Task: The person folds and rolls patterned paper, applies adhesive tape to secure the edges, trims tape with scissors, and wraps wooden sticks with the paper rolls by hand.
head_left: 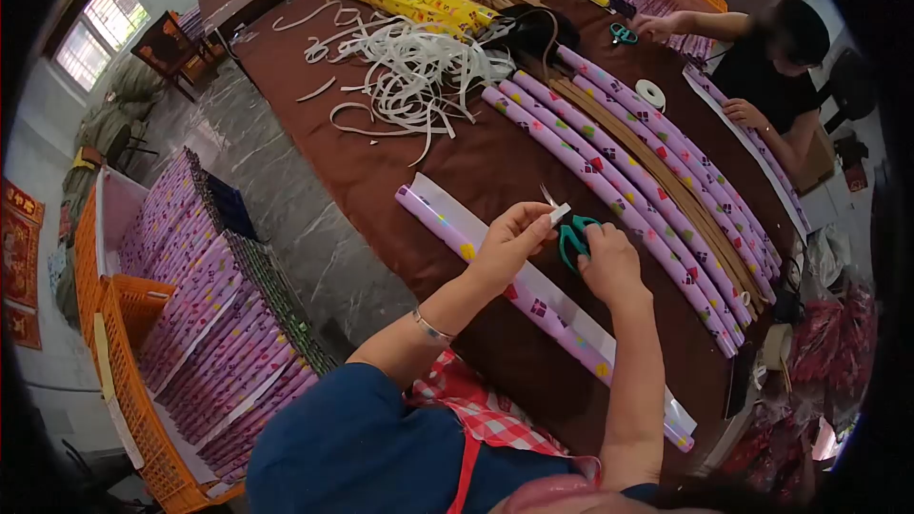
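My left hand (509,240) pinches a small white strip, seemingly tape (561,213), between thumb and fingertips. Close beside it, my right hand (612,265) has its fingers closed at the green handles of a pair of scissors (572,246). The blade tips point away from me, next to the white strip. Below both hands lies a roll of lilac patterned wrapping paper (538,306), slanting across the table with a pale flap of its sheet showing along one side.
More lilac rolls (609,171) and brown strips (657,186) lie to the right on the brown table (314,138). A tangle of white strips (409,62) and yellow rolls (409,0) sit further off. Orange crates (143,419) hold stacked rolls at left. Co-workers sit opposite.
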Demonstrator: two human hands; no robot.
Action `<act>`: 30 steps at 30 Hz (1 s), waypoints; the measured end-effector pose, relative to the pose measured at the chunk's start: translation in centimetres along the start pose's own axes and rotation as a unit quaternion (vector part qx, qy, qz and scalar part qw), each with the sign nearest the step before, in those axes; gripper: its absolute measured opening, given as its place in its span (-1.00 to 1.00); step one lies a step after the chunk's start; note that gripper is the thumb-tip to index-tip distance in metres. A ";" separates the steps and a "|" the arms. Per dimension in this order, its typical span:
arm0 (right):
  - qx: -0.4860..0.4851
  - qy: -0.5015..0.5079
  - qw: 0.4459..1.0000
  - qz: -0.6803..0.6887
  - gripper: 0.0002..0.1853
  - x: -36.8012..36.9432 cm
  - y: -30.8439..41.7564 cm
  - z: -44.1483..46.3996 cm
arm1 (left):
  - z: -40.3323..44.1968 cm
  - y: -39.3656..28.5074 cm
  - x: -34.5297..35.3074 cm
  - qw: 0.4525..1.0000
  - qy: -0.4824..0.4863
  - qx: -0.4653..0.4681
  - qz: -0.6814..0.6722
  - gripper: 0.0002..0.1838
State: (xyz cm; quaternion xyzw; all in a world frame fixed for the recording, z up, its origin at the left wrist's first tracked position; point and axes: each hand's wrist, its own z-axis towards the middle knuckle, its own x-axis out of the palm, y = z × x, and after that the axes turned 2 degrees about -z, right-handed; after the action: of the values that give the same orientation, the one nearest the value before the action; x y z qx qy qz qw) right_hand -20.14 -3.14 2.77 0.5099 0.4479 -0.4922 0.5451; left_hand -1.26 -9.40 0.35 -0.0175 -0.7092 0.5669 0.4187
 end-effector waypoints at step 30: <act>0.228 -0.136 0.950 0.163 -0.25 -9.9 -0.5 -20.0 | -1.6 0.7 10.5 0.985 0.160 -0.060 0.032 -0.65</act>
State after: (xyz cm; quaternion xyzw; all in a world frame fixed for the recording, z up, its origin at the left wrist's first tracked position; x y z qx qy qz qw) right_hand -21.53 17.56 10.97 0.6147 0.1559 -0.5503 0.5432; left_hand -7.39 -2.61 5.78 -0.1556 -0.6649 0.5269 0.5061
